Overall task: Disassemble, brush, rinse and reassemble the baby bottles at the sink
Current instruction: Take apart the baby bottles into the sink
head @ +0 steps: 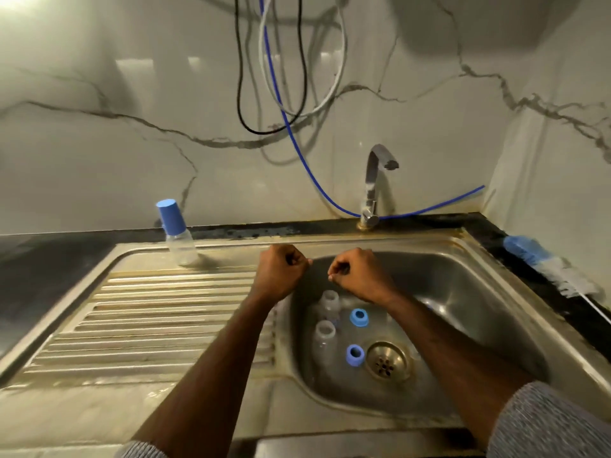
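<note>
My left hand (281,269) and my right hand (355,272) are both curled into fists above the sink basin (469,292), holding nothing visible. Below them in the basin stand two clear open bottle bodies (329,302) (325,335) and two blue collar rings (359,318) (355,354) near the drain (387,360). One assembled baby bottle (177,233) with a blue cap stands at the back of the ribbed drainboard (158,312). A blue-and-white bottle brush (549,266) lies on the dark counter to the right of the sink.
A steel tap (375,183) rises behind the basin, with no water running. A blue hose (330,200) and black and white cables hang down the marble wall behind it. Dark countertop borders the sink on the left and right.
</note>
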A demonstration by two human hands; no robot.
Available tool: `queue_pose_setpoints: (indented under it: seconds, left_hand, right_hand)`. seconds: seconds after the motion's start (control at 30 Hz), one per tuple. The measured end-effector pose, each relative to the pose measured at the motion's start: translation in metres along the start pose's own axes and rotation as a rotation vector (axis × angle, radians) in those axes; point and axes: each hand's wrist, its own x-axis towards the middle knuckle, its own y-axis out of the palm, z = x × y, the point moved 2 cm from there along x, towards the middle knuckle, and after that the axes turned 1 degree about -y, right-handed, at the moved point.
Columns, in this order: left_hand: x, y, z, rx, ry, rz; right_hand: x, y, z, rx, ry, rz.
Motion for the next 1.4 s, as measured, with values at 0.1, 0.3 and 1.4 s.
queue_pose_setpoints:
  seconds: [0.1, 0.3, 1.4]
  left_hand:
    - [0.006, -0.044, 0.022, 0.031, -0.029, -0.064]
    - [0.011, -0.127, 0.077, 0.02, -0.127, -0.184]
    - [0.001, -0.135, 0.097, -0.108, -0.044, -0.23]
  right_hand:
    - [0.022, 0.018, 0.043, 0.003, -0.094, 0.001]
    - [0.059, 0.049, 0.129, -0.016, -0.217, 0.081]
    - [0.081, 0.065, 0.148, 0.463, -0.162, -0.404]
